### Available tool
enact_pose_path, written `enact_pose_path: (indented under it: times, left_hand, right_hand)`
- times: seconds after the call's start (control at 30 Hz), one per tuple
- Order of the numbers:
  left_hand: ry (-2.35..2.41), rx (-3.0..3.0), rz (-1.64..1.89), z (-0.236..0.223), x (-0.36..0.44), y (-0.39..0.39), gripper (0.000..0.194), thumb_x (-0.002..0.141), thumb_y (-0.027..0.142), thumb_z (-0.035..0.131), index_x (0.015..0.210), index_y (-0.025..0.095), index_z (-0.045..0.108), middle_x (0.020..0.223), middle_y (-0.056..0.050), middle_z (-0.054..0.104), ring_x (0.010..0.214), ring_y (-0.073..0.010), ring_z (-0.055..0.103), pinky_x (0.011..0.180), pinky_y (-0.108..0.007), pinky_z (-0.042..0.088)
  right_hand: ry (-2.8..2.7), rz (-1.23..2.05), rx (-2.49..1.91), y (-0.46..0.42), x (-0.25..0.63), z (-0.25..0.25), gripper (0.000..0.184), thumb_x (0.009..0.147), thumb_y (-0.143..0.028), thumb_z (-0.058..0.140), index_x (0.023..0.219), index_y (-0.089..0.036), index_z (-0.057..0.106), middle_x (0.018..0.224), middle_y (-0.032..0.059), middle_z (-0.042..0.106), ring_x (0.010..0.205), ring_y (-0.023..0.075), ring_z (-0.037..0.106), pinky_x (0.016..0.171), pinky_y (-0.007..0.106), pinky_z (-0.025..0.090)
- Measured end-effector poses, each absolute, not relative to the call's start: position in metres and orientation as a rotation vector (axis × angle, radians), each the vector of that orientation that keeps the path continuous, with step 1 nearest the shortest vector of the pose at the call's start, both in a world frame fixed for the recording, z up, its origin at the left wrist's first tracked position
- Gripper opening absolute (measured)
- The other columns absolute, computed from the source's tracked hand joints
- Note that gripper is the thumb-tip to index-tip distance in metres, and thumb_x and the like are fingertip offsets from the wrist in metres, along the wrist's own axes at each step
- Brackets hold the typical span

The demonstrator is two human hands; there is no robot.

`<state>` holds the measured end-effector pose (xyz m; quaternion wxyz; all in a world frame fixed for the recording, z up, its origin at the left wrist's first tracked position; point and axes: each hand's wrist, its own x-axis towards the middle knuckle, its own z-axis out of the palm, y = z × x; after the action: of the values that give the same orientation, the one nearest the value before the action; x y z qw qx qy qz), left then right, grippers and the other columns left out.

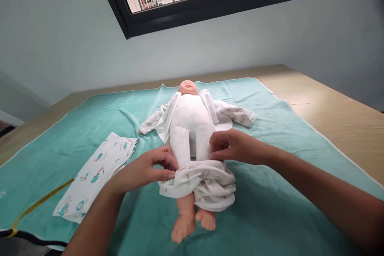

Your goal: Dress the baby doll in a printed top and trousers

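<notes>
White printed cotton trousers (pixel 210 186) are past the feet (pixel 183 228), not the thighs, of the white cloth-bodied doll (pixel 191 110). Left hand (pixel 150 165) pinches their ten o'clock edge; right hand (pixel 240 146) curls at one, grip unclear.

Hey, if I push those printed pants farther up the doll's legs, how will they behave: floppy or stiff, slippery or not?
The printed pants are probably floppy, since they bunch in soft folds. Their gathered waistband looks likely to stretch. They may drag rather than slip, because the doll's white legs look cloth-covered.
</notes>
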<state>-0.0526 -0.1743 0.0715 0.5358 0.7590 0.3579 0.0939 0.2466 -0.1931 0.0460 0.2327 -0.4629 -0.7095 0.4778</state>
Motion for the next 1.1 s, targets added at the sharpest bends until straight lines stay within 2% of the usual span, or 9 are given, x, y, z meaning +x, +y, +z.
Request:
enact_pose_path:
  times: [0.13, 0.23, 0.3, 0.4, 0.53, 0.7, 0.9, 1.0, 1.1]
  left_hand:
    - [0.790, 1.871, 0.195, 0.072, -0.058, -0.175, 0.017, 0.081, 0.039, 0.071, 0.090, 0.024, 0.075, 0.107, -0.004, 0.059, 0.100, -0.0210, 0.058, 0.088, -0.028, 0.050]
    - [0.849, 1.893, 0.271, 0.070, -0.050, -0.179, 0.035, 0.093, 0.046, 0.052, 0.081, 0.021, 0.073, 0.100, -0.005, 0.060, 0.090, -0.0195, 0.058, 0.082, -0.028, 0.050]
    - [0.946, 1.934, 0.307, 0.069, -0.043, -0.183, 0.047, 0.097, 0.046, 0.042, 0.071, 0.019, 0.069, 0.093, -0.005, 0.060, 0.082, -0.0180, 0.056, 0.075, -0.026, 0.049]
    - [0.985, 2.004, 0.276, 0.070, -0.037, -0.187, 0.036, 0.091, 0.044, 0.056, 0.066, 0.019, 0.065, 0.092, -0.004, 0.059, 0.082, -0.0179, 0.056, 0.073, -0.026, 0.047]
    - [0.966, 1.975, 0.176, 0.075, -0.042, -0.190, 0.022, 0.082, 0.039, 0.069, 0.072, 0.020, 0.062, 0.097, -0.001, 0.057, 0.085, -0.0167, 0.057, 0.073, -0.025, 0.048]
    - [0.937, 1.957, 0.158, 0.080, -0.049, -0.192, 0.019, 0.081, 0.030, 0.068, 0.073, 0.020, 0.053, 0.103, -0.001, 0.057, 0.091, -0.0167, 0.056, 0.077, -0.025, 0.048]
    - [1.095, 2.022, 0.363, 0.071, -0.045, -0.189, 0.019, 0.089, 0.030, 0.056, 0.075, 0.021, 0.047, 0.087, 0.000, 0.062, 0.079, -0.0167, 0.056, 0.067, -0.026, 0.043]
    - [1.210, 2.100, 0.678, 0.056, -0.038, -0.183, 0.018, 0.087, 0.021, 0.051, 0.076, 0.022, 0.039, 0.118, -0.006, 0.064, 0.107, -0.0225, 0.057, 0.075, -0.029, 0.044]
    - [1.208, 2.126, 0.795, 0.041, -0.031, -0.174, 0.017, 0.089, 0.019, 0.047, 0.078, 0.024, 0.034, 0.146, -0.009, 0.050, 0.131, -0.0268, 0.047, 0.079, -0.032, 0.046]
  right_hand:
    - [-2.249, 1.268, -1.145, -0.198, 0.246, 0.054, 0.013, 0.079, -0.033, 0.070, 0.080, -0.020, 0.071, 0.077, -0.0010, 0.067, 0.069, 0.0139, 0.058, 0.061, 0.026, 0.043]
    - [-2.356, 1.124, -1.095, -0.203, 0.244, 0.057, 0.002, 0.076, -0.022, 0.070, 0.077, -0.021, 0.071, 0.082, -0.0007, 0.066, 0.072, 0.0138, 0.058, 0.063, 0.026, 0.043]
    - [-2.393, 1.041, -1.059, -0.205, 0.243, 0.059, 0.006, 0.077, -0.016, 0.067, 0.074, -0.021, 0.069, 0.084, -0.0002, 0.065, 0.074, 0.0139, 0.058, 0.065, 0.027, 0.043]
    - [-2.373, 1.042, -0.989, -0.205, 0.243, 0.060, 0.008, 0.082, -0.018, 0.063, 0.076, -0.020, 0.068, 0.087, 0.0011, 0.064, 0.076, 0.0143, 0.057, 0.068, 0.027, 0.044]
    - [-2.205, 1.320, -0.989, -0.198, 0.247, 0.056, 0.018, 0.089, -0.035, 0.061, 0.087, -0.019, 0.068, 0.085, 0.0012, 0.064, 0.074, 0.0139, 0.054, 0.066, 0.027, 0.043]
    - [-2.041, 1.387, -1.100, -0.194, 0.249, 0.046, 0.030, 0.088, -0.047, 0.062, 0.079, -0.018, 0.061, 0.072, -0.0024, 0.054, 0.067, 0.0122, 0.046, 0.061, 0.026, 0.037]
    - [-2.023, 1.263, -1.195, -0.199, 0.243, 0.042, 0.029, 0.087, -0.044, 0.062, 0.077, -0.020, 0.049, 0.069, -0.0049, 0.047, 0.064, 0.0108, 0.040, 0.056, 0.025, 0.032]
    - [-2.103, 1.016, -1.275, -0.202, 0.238, 0.040, 0.027, 0.082, -0.037, 0.068, 0.076, -0.021, 0.047, 0.069, -0.0057, 0.047, 0.063, 0.0107, 0.038, 0.056, 0.025, 0.031]
    - [-2.135, 0.783, -1.275, -0.204, 0.233, 0.036, 0.024, 0.082, -0.031, 0.066, 0.074, -0.021, 0.046, 0.071, -0.0036, 0.051, 0.065, 0.0121, 0.043, 0.060, 0.026, 0.036]
